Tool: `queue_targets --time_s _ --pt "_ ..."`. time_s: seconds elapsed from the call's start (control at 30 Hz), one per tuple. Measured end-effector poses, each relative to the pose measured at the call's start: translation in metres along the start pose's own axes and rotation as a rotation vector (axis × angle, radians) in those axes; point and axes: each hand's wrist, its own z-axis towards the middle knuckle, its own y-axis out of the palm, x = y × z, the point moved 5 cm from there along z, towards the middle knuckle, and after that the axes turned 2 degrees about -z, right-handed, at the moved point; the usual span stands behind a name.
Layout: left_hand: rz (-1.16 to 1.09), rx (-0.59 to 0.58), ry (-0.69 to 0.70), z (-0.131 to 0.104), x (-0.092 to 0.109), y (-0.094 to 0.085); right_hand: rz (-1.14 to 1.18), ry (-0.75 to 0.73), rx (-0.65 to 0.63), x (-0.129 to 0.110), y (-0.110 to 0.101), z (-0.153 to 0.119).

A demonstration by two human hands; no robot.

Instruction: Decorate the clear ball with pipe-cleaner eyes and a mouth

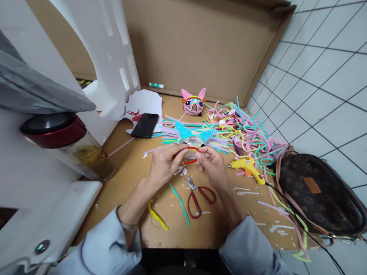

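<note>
My left hand [164, 163] and my right hand [213, 166] meet above the middle of the table, fingertips pinched on a curved red pipe cleaner [193, 148]. Right behind my fingers is a clear, rounded piece [195, 141] with two blue fuzzy ears [183, 131]; my hands hide its lower part. Below my hands lie red-handled scissors [195, 199] with their handles apart. Left of them are a teal pipe cleaner [179, 203] and a yellow one [158, 216].
A pink-eared animal head [193, 104] stands at the back. Tangled pipe cleaners [246, 128] lie right of it. A yellow glue gun [248, 167] and brown handbag [321, 192] are on the right. Left are a black phone [145, 125], white paper [144, 102] and a red-lidded jar [72, 142].
</note>
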Motion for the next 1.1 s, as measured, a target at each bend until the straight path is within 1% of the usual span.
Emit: queue_targets --time_s 0.1,0.17,0.27,0.4,0.57,0.7,0.77,0.9,1.1 --pt "-0.228 -0.051 -0.249 0.002 -0.007 0.0 0.019 -0.006 0.126 0.001 -0.007 0.001" --pt "-0.334 -0.088 -0.382 0.002 -0.01 0.002 0.026 -0.014 0.166 0.001 -0.009 0.001" --pt "-0.412 -0.096 -0.476 0.002 -0.013 0.002 0.032 -0.021 0.181 0.0 -0.009 0.001" --pt "-0.434 -0.105 -0.488 0.002 -0.013 0.004 0.051 -0.023 0.161 0.002 -0.006 0.001" --pt "-0.399 -0.136 -0.442 0.003 -0.012 0.003 0.135 0.004 0.058 0.007 0.001 -0.001" --pt "-0.389 -0.13 -0.395 0.004 -0.013 0.001 0.149 0.011 0.012 0.007 0.004 -0.004" --pt "-0.392 -0.116 -0.394 0.004 -0.015 0.001 0.1 -0.006 0.021 0.005 0.003 -0.004" --pt "-0.414 -0.101 -0.442 0.003 -0.018 0.003 -0.002 -0.061 0.095 0.002 -0.003 -0.003" --pt "-0.525 -0.028 -0.514 0.004 -0.02 0.001 -0.004 -0.078 0.181 0.002 -0.005 -0.003"
